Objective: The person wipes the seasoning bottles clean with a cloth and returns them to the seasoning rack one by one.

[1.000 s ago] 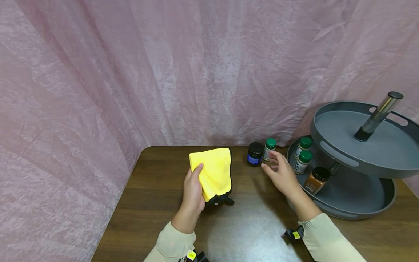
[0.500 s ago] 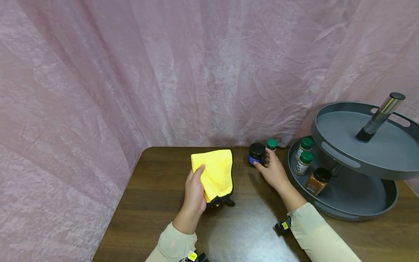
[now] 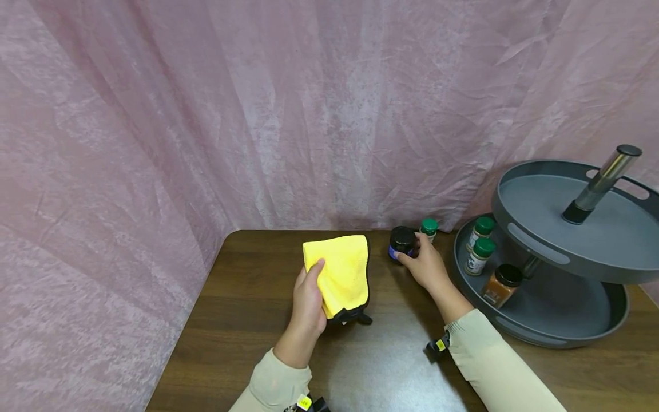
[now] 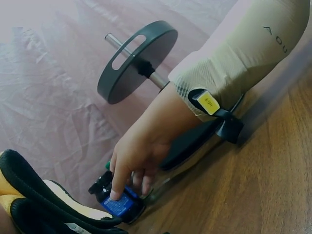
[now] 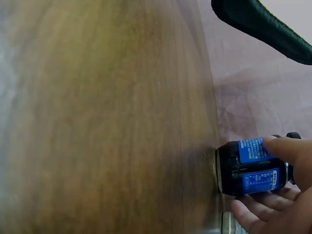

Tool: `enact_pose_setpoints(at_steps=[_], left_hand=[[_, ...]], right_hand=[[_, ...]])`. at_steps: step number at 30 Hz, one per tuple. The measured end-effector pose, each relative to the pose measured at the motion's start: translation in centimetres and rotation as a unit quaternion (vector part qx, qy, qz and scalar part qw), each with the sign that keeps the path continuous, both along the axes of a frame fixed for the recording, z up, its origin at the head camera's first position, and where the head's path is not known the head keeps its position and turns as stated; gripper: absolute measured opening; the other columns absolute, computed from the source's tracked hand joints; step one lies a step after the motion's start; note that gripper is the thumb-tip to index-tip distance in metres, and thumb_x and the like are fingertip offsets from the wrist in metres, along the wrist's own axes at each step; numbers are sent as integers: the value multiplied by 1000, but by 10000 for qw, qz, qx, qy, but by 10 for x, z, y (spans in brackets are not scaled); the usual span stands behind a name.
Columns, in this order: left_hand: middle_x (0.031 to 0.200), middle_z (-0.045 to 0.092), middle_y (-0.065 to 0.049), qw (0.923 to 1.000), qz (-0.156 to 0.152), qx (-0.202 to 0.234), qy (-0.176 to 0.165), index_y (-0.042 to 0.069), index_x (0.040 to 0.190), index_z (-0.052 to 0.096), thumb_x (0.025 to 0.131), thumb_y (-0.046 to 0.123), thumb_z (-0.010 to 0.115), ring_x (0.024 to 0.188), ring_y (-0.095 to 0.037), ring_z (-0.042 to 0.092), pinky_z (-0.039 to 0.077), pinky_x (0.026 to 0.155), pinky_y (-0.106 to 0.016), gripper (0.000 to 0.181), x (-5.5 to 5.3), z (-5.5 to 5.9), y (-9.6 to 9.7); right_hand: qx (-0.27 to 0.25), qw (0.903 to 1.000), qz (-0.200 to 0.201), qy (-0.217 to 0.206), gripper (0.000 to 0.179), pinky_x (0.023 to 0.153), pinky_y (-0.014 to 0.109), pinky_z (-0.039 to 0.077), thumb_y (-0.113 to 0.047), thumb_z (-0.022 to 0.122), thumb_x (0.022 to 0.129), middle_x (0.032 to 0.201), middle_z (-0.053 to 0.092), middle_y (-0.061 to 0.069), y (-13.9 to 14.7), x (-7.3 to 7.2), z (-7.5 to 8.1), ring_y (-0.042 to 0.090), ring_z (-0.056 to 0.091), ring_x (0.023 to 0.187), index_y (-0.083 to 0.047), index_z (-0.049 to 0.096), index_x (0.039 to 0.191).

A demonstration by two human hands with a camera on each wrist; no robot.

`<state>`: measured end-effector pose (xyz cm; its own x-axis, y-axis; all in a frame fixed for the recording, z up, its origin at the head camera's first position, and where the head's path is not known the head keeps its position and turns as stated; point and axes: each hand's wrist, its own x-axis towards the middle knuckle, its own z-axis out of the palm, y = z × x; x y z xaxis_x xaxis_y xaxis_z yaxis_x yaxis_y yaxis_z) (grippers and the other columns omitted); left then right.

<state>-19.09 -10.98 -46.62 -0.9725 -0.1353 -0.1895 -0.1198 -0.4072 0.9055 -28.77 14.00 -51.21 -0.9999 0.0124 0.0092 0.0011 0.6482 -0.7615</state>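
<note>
My left hand (image 3: pixel 308 300) holds a folded yellow cloth (image 3: pixel 342 272) with black edging, thumb on its near face, over the table's middle. At the back of the table, my right hand (image 3: pixel 428 268) grips a dark jar (image 3: pixel 401 239) with a black lid and blue label. In the right wrist view the thumb lies on the label of the jar (image 5: pixel 253 166) and the fingers come round its other side. The jar stands upright, its base right at the tabletop. Just behind the right fingers is a green-capped spice bottle (image 3: pixel 429 225), partly hidden by them.
A grey two-tier round tray (image 3: pixel 553 337) stands at the right. Its lower tier bears two green-capped bottles (image 3: pixel 478 257) and a black-lidded jar of orange-brown spice (image 3: pixel 497 289). The upper tier (image 3: pixel 535 197) overhangs them. A pink curtain (image 3: pixel 329 114) hangs behind the table (image 3: pixel 231 320).
My right hand has moved left from beside the green-capped bottle and now grips the dark jar. The left hand and cloth have shifted very slightly right.
</note>
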Motion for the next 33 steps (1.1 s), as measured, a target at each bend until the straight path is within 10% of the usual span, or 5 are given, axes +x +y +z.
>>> enact_pose_setpoints(at_steps=[19, 33], left_hand=[[122, 62, -5, 9998, -138, 132, 65, 10, 141, 48, 105, 36, 50, 108, -16, 63, 52, 92, -31, 45, -1, 0, 1], [115, 64, -4, 9982, -561, 13, 213, 10, 138, 49, 105, 42, 51, 103, -17, 65, 54, 88, -33, 46, 9, 8, 7]], right_hand=[[-1170, 9926, 261, 188, 81, 108, 53, 47, -32, 76, 91, 146, 50, 28, 3, 28, 18, 43, 54, 133, -4, 32, 153], [-1311, 9745, 1407, 1160, 60, 98, 34, 55, -20, 86, 82, 123, 56, 6, -18, 79, 41, 20, 59, 117, -14, 56, 133]])
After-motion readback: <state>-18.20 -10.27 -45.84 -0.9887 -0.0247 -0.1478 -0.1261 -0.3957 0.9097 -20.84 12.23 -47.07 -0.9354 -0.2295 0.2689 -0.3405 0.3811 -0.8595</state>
